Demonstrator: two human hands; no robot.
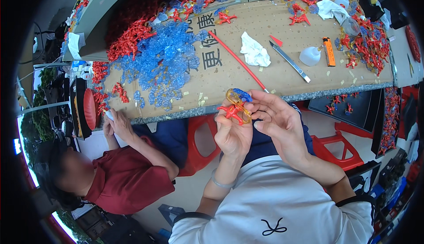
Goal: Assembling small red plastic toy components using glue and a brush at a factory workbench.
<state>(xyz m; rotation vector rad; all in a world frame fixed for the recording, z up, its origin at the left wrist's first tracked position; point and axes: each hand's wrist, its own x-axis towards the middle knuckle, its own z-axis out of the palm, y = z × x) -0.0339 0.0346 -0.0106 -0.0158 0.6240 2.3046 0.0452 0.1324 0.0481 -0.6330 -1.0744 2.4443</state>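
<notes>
Over the near edge of the table I hold a small plastic figure [233, 112], red with clear yellow parts and a clear blue piece [240, 95] at its top. My left hand [234, 136] pinches its red body between thumb and fingers. My right hand [282, 127] has its fingers curled against the figure's right side, by the blue and yellow parts. Its fingertips partly cover the contact there. A red stick [238, 61], a crumpled white tissue [255, 50] and a craft knife [290, 61] lie on the table beyond my hands.
A heap of clear blue pieces [163, 56] and red figures [130, 39] covers the left. More assembled figures [369, 45] are piled right, near a small white bottle [310, 56] and an orange box [328, 52]. A co-worker in dark red [132, 178] sits at my left. Red stools [338, 149] stand below.
</notes>
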